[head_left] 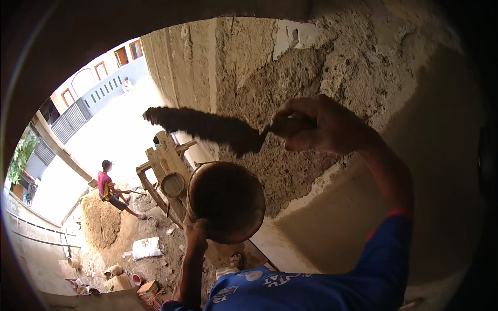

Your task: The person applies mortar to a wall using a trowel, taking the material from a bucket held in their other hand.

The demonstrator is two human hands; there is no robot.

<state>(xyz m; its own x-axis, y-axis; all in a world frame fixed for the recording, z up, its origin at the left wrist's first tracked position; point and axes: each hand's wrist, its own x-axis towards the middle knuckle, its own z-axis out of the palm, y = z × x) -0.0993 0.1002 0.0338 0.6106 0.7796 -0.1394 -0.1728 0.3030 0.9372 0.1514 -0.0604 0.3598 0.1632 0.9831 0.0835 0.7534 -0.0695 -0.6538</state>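
My right hand [321,124] grips the handle of a mortar-coated trowel [202,127], whose blade points left across a rough, partly plastered wall [290,78]. Below it my left hand [196,228] holds a round pan [227,199] by its lower rim, tilted toward the wall just under the trowel blade. The pan's inside looks dark with mortar. My blue sleeve [373,269] runs up the right forearm. Fresh grey plaster covers the wall behind the trowel; smoother plaster lies lower right.
Far below on the ground a person in a red shirt [106,184] works at a sand pile [101,223]. A wooden frame [166,166], a white sack [147,248], buckets and boxes lie around it. A fenced building stands beyond.
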